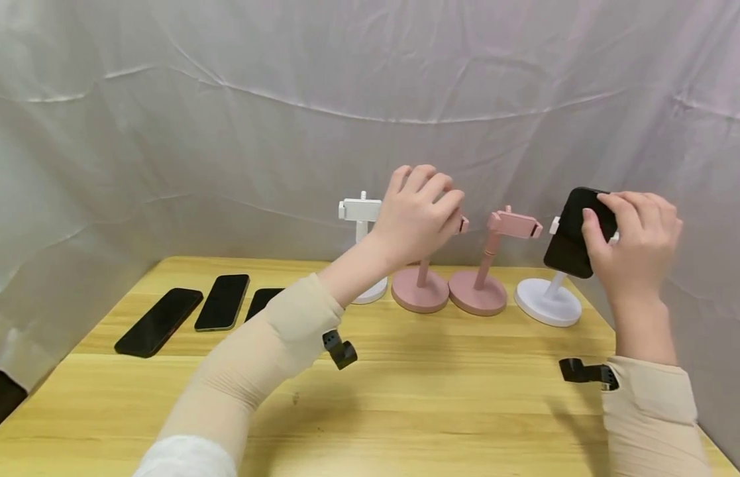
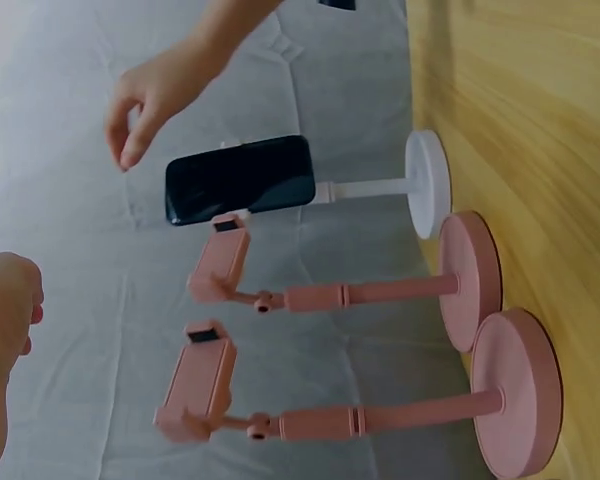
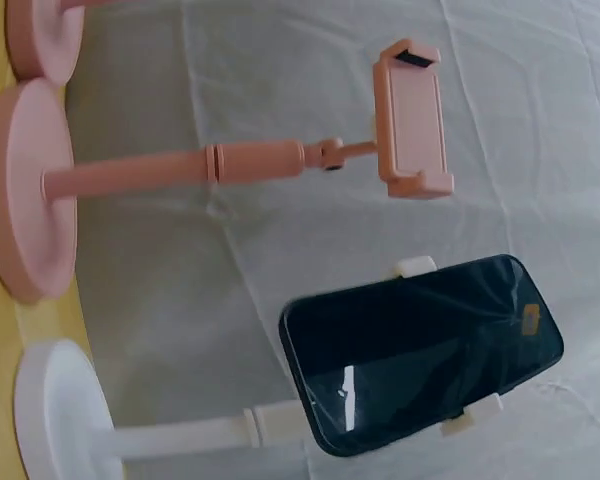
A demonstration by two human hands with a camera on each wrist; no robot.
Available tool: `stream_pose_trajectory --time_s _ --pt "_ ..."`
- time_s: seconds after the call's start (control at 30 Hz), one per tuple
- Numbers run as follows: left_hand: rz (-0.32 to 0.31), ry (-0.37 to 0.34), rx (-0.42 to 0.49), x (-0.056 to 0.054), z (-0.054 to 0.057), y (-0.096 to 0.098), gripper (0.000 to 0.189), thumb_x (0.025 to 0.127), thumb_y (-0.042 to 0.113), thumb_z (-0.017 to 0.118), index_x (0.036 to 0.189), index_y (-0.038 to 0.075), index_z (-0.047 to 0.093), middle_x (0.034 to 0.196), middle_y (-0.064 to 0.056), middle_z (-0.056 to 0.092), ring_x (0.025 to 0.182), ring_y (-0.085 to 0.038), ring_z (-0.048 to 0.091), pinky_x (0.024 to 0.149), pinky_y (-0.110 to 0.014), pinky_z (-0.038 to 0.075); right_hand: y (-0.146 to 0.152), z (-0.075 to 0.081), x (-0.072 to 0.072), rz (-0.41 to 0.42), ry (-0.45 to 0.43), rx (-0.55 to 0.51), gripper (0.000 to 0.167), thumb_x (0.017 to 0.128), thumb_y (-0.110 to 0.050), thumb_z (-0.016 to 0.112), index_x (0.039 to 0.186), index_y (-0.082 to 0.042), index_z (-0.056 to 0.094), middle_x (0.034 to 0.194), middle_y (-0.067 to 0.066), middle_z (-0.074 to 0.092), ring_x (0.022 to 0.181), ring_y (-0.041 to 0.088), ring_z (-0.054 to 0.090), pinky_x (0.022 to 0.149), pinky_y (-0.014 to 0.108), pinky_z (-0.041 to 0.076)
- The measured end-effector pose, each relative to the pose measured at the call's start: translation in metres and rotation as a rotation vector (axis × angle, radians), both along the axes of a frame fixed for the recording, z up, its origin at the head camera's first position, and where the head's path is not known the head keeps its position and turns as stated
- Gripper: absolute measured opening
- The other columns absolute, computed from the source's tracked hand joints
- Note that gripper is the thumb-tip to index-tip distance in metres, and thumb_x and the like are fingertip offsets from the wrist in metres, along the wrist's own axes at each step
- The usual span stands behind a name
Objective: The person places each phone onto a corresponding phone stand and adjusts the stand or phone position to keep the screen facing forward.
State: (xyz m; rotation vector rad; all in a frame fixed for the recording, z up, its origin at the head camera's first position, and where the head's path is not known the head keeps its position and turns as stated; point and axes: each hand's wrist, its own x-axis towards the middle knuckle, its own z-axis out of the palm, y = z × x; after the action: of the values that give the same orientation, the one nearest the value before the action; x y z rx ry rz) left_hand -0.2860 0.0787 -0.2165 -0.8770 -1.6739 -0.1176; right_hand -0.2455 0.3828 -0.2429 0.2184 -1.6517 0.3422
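Note:
A black phone (image 1: 572, 242) sits tilted in the clamp of the right-hand white phone stand (image 1: 548, 303); white clamp ends (image 3: 417, 266) show on both its long sides. My right hand (image 1: 638, 242) overlaps the phone's upper corner in the head view. From the left wrist view, that right hand (image 2: 175, 85) is apart from the phone, fingers loosely bent with nothing between them. My left hand (image 1: 419, 215) is raised in front of a pink phone stand (image 1: 421, 289), hiding most of its holder. Its fingers are loosely bent and hold nothing.
Another pink stand (image 1: 489, 265) stands beside the right white one. Left of the pink pair is a second white stand (image 1: 362, 211), partly behind my left arm. Three black phones lie on the wooden table (image 1: 435, 397) at left, including an outer one (image 1: 158, 322). A grey cloth (image 1: 286, 146) hangs behind.

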Motion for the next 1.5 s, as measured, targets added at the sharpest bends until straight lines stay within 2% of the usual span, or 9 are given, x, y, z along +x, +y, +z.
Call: stream_pose_trajectory --time_s 0.2,0.4,0.6,0.77,0.97,1.27,1.5 --pt "0.002 -0.029 0.058 0.001 -0.004 -0.021 0.018 0.092 0.022 0.053 0.094 0.021 0.071 0.1 0.003 0.068 0.104 -0.023 0.057 0.093 -0.044 0.04 -0.005 -0.009 -0.001 0.02 -0.042 -0.068 0.035 0.09 -0.027 0.061 0.103 0.004 0.071 0.106 0.027 0.066 0.11 0.047 0.052 0.101 0.056 0.033" --pt "0.001 -0.16 0.199 0.011 -0.007 -0.046 0.015 0.09 0.023 0.06 0.095 0.018 0.073 0.102 0.0 0.068 0.104 -0.024 0.056 0.093 -0.044 0.039 -0.006 -0.022 -0.01 0.013 -0.094 -0.115 0.029 0.089 -0.019 0.063 0.105 0.004 0.07 0.11 0.027 0.064 0.114 0.048 0.051 0.103 0.057 0.032" --pt "0.004 -0.282 0.364 0.022 -0.014 -0.07 0.015 0.088 0.021 0.063 0.097 0.016 0.074 0.102 -0.004 0.067 0.104 -0.026 0.054 0.093 -0.047 0.038 -0.012 -0.033 -0.018 0.014 -0.147 -0.103 0.029 0.093 -0.022 0.062 0.109 0.001 0.07 0.113 0.025 0.063 0.115 0.046 0.049 0.102 0.057 0.032" --pt "0.043 -0.349 0.464 0.026 -0.023 -0.09 0.017 0.089 0.022 0.062 0.099 0.014 0.074 0.104 -0.006 0.067 0.105 -0.028 0.053 0.094 -0.049 0.037 -0.018 -0.036 -0.024 0.027 -0.164 -0.071 0.034 0.094 -0.027 0.06 0.109 0.002 0.069 0.113 0.024 0.063 0.115 0.045 0.049 0.101 0.058 0.033" --pt "0.121 -0.423 0.533 0.025 -0.029 -0.113 0.018 0.091 0.024 0.062 0.101 0.014 0.073 0.106 -0.007 0.066 0.107 -0.03 0.051 0.097 -0.051 0.035 -0.028 -0.037 -0.027 0.055 -0.161 -0.029 0.034 0.094 -0.025 0.059 0.108 0.005 0.068 0.111 0.027 0.062 0.113 0.046 0.049 0.105 0.054 0.032" --pt "0.22 -0.515 0.606 0.017 -0.032 -0.14 0.022 0.092 0.027 0.062 0.107 0.014 0.072 0.11 -0.01 0.065 0.109 -0.034 0.05 0.096 -0.053 0.034 -0.033 -0.044 -0.029 0.06 -0.196 -0.004 0.028 0.092 -0.019 0.063 0.109 0.003 0.068 0.111 0.024 0.062 0.115 0.044 0.048 0.1 0.059 0.032" --pt "0.267 -0.665 0.654 0.009 -0.035 -0.164 0.03 0.093 0.034 0.061 0.116 0.016 0.068 0.121 -0.011 0.061 0.118 -0.036 0.046 0.101 -0.055 0.031 -0.03 -0.05 -0.032 0.078 -0.232 -0.006 0.028 0.09 -0.017 0.066 0.11 0.003 0.067 0.113 0.025 0.061 0.116 0.045 0.047 0.1 0.061 0.031"
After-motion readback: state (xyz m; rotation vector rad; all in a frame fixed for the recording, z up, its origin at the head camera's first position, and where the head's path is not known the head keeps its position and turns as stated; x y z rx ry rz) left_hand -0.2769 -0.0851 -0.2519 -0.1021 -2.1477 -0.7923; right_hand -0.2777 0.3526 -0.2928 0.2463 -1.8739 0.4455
